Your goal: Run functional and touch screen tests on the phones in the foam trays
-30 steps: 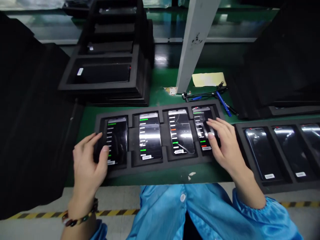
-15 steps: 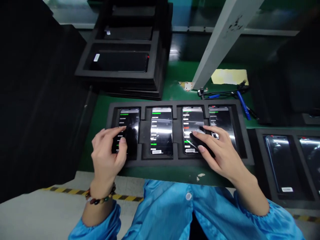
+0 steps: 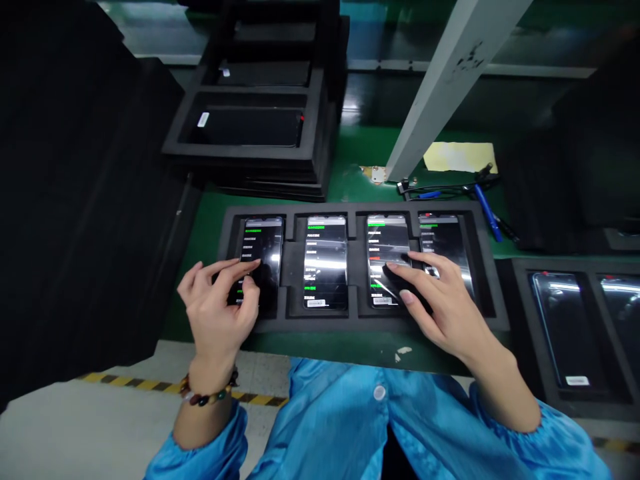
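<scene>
A black foam tray point(image 3: 289, 319) on the green bench holds several lit phones side by side, each showing a text menu. My left hand point(image 3: 217, 313) hovers over the leftmost phone point(image 3: 263, 248), its index finger touching the screen. My right hand point(image 3: 440, 303) lies across the right end of the tray. Its fingertips rest on the third phone point(image 3: 383, 243), and the palm covers part of the fourth phone point(image 3: 443, 233). The second phone point(image 3: 326, 260) lies untouched between my hands. Neither hand holds anything.
A stack of black foam trays point(image 3: 250, 143) with dark phones stands behind. Another tray point(image 3: 520, 287) with dark phones lies at the right. A white post point(image 3: 445, 80), a yellow note point(image 3: 457, 157), cables and a blue pen point(image 3: 485, 210) sit behind the tray. Black foam fills the left.
My right hand has moved left from the fourth phone onto the third phone. My left hand has shifted from the tray's left edge onto the first phone's screen. The view has shifted.
</scene>
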`<state>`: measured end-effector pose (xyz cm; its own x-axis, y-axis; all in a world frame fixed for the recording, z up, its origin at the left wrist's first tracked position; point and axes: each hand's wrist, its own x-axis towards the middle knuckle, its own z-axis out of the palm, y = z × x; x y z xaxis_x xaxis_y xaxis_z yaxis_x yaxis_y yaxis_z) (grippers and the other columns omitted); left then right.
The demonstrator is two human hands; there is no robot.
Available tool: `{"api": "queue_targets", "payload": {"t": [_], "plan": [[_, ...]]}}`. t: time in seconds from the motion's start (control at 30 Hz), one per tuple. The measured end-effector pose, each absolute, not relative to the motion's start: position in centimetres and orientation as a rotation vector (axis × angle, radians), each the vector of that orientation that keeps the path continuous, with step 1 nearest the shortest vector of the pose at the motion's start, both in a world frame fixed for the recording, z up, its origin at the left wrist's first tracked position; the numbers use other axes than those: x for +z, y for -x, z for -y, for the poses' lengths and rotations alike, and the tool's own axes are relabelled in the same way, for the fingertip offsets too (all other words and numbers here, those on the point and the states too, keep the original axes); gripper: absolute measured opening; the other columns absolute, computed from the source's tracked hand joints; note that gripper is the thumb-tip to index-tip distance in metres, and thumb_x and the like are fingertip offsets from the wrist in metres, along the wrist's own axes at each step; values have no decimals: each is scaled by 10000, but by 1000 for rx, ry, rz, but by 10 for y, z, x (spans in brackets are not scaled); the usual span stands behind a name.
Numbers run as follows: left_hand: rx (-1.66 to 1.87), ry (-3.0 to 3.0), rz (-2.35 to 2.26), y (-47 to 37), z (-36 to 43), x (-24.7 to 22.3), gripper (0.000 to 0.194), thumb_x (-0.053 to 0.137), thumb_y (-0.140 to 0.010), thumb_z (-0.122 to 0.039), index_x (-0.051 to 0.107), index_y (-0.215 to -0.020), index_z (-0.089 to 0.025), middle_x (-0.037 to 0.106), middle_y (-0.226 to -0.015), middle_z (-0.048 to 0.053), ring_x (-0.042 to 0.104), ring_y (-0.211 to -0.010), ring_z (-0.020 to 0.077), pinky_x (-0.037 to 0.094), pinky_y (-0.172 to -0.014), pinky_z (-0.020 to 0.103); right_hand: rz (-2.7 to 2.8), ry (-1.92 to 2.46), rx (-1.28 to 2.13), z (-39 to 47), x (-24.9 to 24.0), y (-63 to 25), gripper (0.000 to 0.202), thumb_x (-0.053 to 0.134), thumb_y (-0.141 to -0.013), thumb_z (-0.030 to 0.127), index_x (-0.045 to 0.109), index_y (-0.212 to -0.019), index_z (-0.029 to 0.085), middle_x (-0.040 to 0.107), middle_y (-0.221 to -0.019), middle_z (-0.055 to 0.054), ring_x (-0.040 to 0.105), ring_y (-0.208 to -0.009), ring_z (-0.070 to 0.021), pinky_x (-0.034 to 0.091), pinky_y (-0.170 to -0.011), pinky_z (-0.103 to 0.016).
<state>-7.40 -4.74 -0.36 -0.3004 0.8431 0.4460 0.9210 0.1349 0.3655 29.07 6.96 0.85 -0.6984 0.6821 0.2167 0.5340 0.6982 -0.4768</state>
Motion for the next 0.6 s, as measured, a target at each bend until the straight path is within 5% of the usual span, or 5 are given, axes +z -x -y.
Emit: {"api": "queue_targets", "payload": {"t": [0.2,0.37,0.5,0.6], "plan": [[-895,1775,2265,76,51,-5,219,659,-992,-202,770,-1159,-292,812,-1093,54,746,-1160,288,379,-1287,609,2525,959,552,-69,10,-292,442,557,-1125,265,535,-1565,235,770,-1370,-85,515,-1489,-336,404,-1242,-591],[-911,1977,2217,72,47,5,319,654,-1005,-231,733,-1309,-288,776,-1305,90,685,-1269,324,461,-1225,597,2516,1018,537,-70,13,-289,470,558,-1124,301,533,-1594,284,608,-1628,-95,420,-1592,-363,401,-1275,-656],[-697,2336,2138,43,10,13,504,653,-1025,-366,638,-1525,-300,512,-1692,130,490,-1527,401,453,-1247,627,2515,1246,448,-78,13,-264,524,551,-1129,475,545,-1632,326,343,-1809,-137,177,-1701,-486,322,-1250,-842],[-427,2413,2184,22,0,23,575,601,-1053,-520,592,-1594,-326,388,-1780,153,424,-1574,482,401,-1227,797,2596,1330,417,-68,28,-261,598,538,-1107,606,566,-1630,316,282,-1829,-170,164,-1685,-561,314,-1156,-954]]}}
